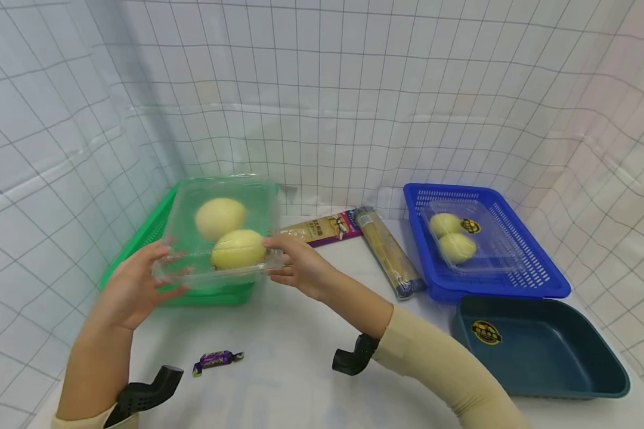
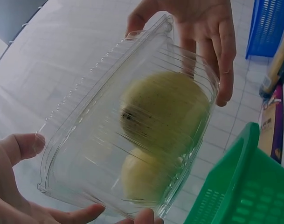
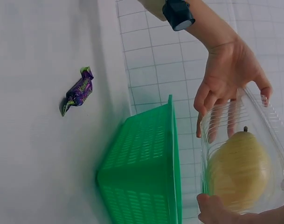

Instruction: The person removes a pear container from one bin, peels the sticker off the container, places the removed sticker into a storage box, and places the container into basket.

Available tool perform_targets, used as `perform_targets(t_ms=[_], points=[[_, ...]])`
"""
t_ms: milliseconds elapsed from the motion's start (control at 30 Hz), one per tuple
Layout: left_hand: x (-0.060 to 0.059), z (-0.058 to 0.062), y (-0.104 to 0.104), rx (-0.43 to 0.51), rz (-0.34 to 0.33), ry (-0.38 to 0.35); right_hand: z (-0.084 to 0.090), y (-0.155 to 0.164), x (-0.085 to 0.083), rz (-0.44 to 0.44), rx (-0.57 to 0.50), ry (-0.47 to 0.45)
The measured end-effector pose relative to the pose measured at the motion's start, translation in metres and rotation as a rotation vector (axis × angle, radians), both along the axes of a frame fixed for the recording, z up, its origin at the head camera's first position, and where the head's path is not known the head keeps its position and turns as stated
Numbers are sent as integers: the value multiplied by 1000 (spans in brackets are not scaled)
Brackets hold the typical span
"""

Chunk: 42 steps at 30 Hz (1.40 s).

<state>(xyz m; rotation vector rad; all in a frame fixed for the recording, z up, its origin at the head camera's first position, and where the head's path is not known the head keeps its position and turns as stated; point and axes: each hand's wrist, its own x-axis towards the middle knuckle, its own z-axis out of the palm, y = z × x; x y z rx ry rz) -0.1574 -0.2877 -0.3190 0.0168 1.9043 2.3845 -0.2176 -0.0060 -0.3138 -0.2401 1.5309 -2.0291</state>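
A clear plastic clamshell box (image 1: pixel 252 208) is held up and tilted over the green basket (image 1: pixel 134 247). Two yellow pears (image 1: pixel 238 249) lie inside it; the lower one shows a dark-spotted end in the left wrist view. My left hand (image 1: pixel 139 283) grips the box's near left corner, thumb on the upper edge and fingers spread below. At the near right corner, my right hand (image 1: pixel 300 265) pinches the box with its thumb above and fingers underneath. Much of the basket is hidden behind the box.
A blue basket (image 1: pixel 520 238) at right holds another clear box (image 1: pixel 494 244) with two pale fruits. In front of it stands a dark green tray (image 1: pixel 542 339). Two noodle packs, one flat (image 1: pixel 322 229) and one long (image 1: pixel 389 250), lie between baskets. A purple-wrapped candy (image 1: pixel 217 359) lies in front.
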Motion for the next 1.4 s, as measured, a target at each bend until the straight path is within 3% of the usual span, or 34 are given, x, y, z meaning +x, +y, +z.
perform_targets(t_ms=[267, 433, 667, 967, 1100, 1267, 1400], points=[[-17, -1, -36, 144, -163, -15, 3, -29, -4, -38, 48, -9], [-25, 2, -51, 242, -194, -52, 2, -47, -6, -40, 79, 26], [-36, 5, -64, 355, -158, -142, -1, -67, -10, -79, 105, 35], [-55, -3, -78, 491, -76, -276, -9, -95, -16, -147, 43, -15], [-65, -8, -84, 492, -29, -321, -15, -108, -20, -173, 40, -7], [-77, -17, -92, 579, -6, -340, -19, -119, -27, -207, 110, 6], [-87, -24, -96, 649, -23, -305, -19, -126, -33, -249, 201, 4]])
